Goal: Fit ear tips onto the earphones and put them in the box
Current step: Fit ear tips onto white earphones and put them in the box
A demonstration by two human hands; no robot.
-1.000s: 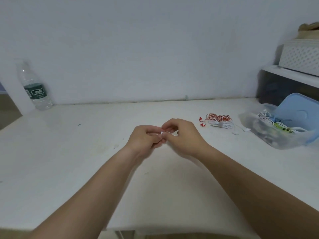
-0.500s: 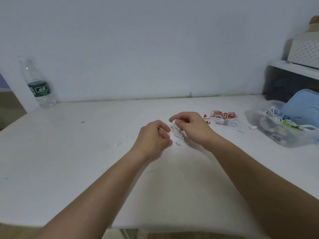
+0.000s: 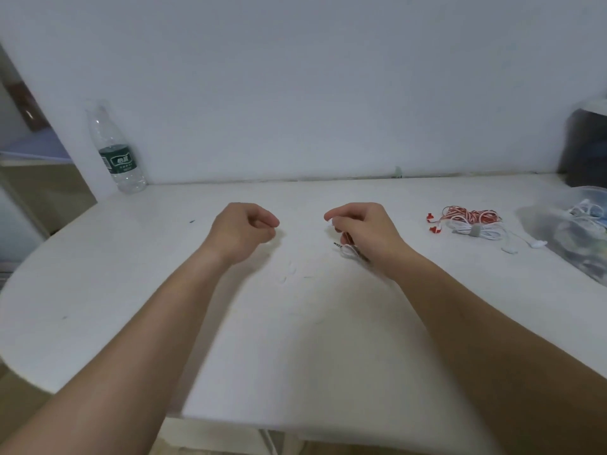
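Observation:
My right hand [image 3: 364, 229] grips a coiled white earphone [image 3: 349, 249], an earbud at its fingertips and the jack plug sticking out below the palm. My left hand [image 3: 244, 231] hovers apart to the left with its fingers curled; whether it pinches anything is hidden. Two small white ear tips [image 3: 287, 272] lie on the table between my arms. A red-and-white earphone [image 3: 469, 214] and a bundled white earphone [image 3: 476, 231] lie further right. The clear plastic box [image 3: 571, 238] with several earphones inside sits at the right edge.
A water bottle [image 3: 116, 152] stands at the back left against the wall. A dark shelf unit [image 3: 588, 149] rises at the far right behind the box. The white table [image 3: 295, 339] has a rounded left corner and a near front edge.
My hands, joined on the earphone a second ago, have pulled apart: the left moved left, the right keeps the earphone. The view shifted left, so the box slid toward the right edge.

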